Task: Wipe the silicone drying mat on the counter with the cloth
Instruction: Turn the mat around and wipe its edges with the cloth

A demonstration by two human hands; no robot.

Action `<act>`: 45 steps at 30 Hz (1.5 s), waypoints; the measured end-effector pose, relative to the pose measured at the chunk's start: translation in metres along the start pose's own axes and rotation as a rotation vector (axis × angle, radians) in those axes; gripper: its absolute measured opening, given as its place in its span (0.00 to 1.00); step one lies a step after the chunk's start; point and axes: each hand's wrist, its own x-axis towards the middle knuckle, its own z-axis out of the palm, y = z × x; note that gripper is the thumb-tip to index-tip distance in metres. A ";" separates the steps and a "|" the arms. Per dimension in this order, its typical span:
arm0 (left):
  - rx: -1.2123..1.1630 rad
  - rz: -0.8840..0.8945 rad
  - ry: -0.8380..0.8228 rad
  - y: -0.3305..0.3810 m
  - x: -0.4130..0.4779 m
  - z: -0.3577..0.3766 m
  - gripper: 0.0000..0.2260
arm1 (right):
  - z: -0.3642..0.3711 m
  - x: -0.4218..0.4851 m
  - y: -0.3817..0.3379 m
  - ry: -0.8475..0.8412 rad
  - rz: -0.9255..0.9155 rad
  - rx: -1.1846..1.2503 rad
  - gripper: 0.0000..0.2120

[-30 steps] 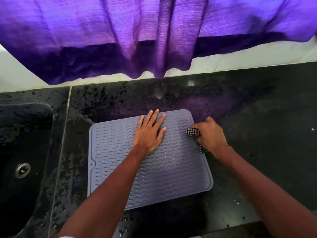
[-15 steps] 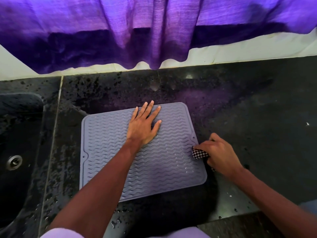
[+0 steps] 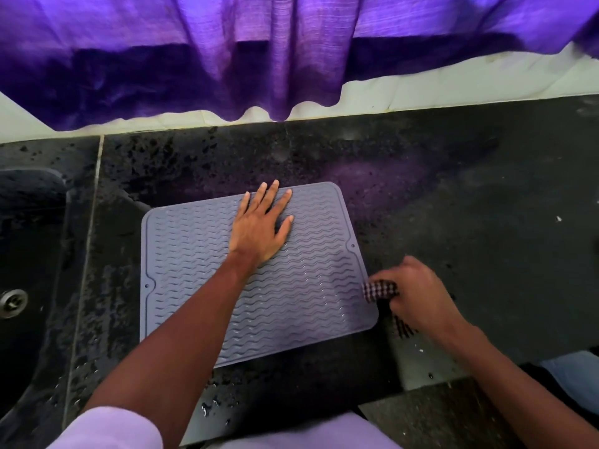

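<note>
A grey silicone drying mat (image 3: 201,273) with wavy ridges lies flat on the black speckled counter (image 3: 470,205). My left hand (image 3: 261,228) rests palm down on the mat's far middle, fingers spread, holding nothing. My right hand (image 3: 418,293) is closed around a bunched black-and-white checked cloth (image 3: 379,290) at the mat's right edge, near the front right corner. Most of the cloth is hidden inside the fist; a bit shows below the hand.
A dark sink (image 3: 22,254) with a metal drain (image 3: 12,303) lies at the left. A purple curtain (image 3: 291,53) hangs over the white back ledge (image 3: 453,89). Water drops dot the counter near its front edge (image 3: 421,380).
My right hand has slid the cloth down the mat's right edge, from near the far right corner toward the front right corner. My left hand stays pressed on the mat.
</note>
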 end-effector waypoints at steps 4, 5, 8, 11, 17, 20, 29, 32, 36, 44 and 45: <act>-0.001 0.009 -0.013 0.000 0.001 -0.001 0.29 | 0.000 0.034 -0.025 0.070 -0.068 -0.161 0.18; -0.003 0.010 -0.014 0.000 0.001 -0.002 0.30 | 0.003 0.034 -0.028 0.084 -0.085 -0.218 0.17; -0.005 0.007 -0.017 -0.001 0.001 -0.001 0.29 | 0.021 0.012 -0.021 0.127 -0.056 -0.193 0.22; -0.005 0.007 0.000 -0.002 0.001 0.001 0.29 | 0.033 -0.025 -0.014 0.132 -0.076 -0.113 0.27; -0.003 0.012 -0.008 -0.002 0.000 0.000 0.29 | 0.029 -0.040 -0.006 -0.039 0.076 0.266 0.19; -0.009 -0.038 -0.061 0.007 0.003 -0.005 0.27 | 0.013 -0.029 -0.018 0.043 0.309 0.769 0.14; -1.085 0.033 -0.191 0.129 -0.034 -0.051 0.21 | -0.005 0.001 -0.034 0.134 0.538 1.469 0.19; -1.019 0.072 -0.226 0.139 -0.028 -0.056 0.18 | -0.007 0.006 -0.031 0.133 0.528 1.516 0.23; -1.006 0.046 -0.181 0.134 -0.017 -0.052 0.08 | 0.004 0.002 -0.028 0.086 0.492 1.553 0.25; -0.879 -0.075 -0.197 0.155 0.019 -0.035 0.13 | 0.032 -0.017 0.001 0.294 0.469 1.213 0.15; -0.868 -0.080 -0.184 0.155 0.025 -0.034 0.13 | 0.033 -0.015 0.002 0.369 0.494 1.123 0.15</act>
